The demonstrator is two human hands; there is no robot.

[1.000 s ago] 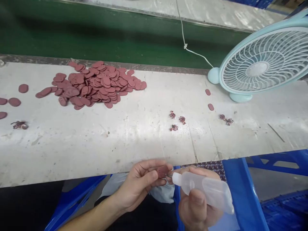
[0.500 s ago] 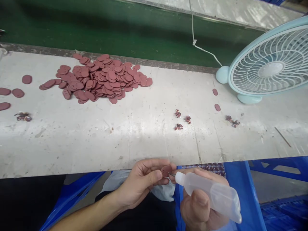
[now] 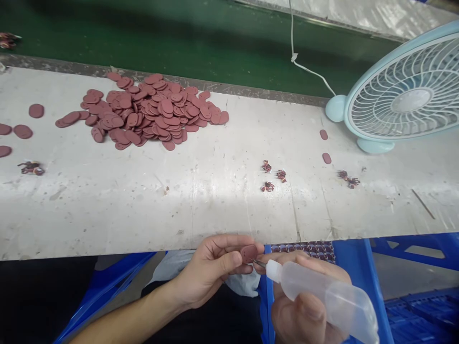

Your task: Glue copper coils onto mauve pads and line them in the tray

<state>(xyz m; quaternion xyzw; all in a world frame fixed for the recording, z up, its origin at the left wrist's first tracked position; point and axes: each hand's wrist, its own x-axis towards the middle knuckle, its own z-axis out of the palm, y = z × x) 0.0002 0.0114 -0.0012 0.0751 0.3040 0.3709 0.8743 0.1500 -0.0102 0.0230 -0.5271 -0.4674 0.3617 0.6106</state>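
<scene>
My left hand (image 3: 211, 272) pinches a flat oval reddish-brown piece (image 3: 248, 253) with small holes, between thumb and fingers at the bench's front edge. In my right hand (image 3: 304, 306) lies a translucent squeeze bottle (image 3: 326, 298) with a white cap and a thin dark nozzle tip (image 3: 259, 263). The tip points left and is at the lower right edge of the oval piece; whether it touches I cannot tell. A large heap of similar oval pieces (image 3: 154, 112) lies on the white bench (image 3: 215, 200).
A light-blue fan (image 3: 410, 100) stands at the right, its white cord crossing a green belt (image 3: 201, 48). Small dark-red figures (image 3: 267, 186) lie mid-bench, others (image 3: 31, 167) at left. A blue crate (image 3: 358, 272) below the edge holds a tray of many small pieces (image 3: 304, 249).
The bottle and my right hand have moved slightly right and down, the nozzle tip shifting to the piece's lower edge. A small dark-red cluster has appeared on the green belt at far left.
</scene>
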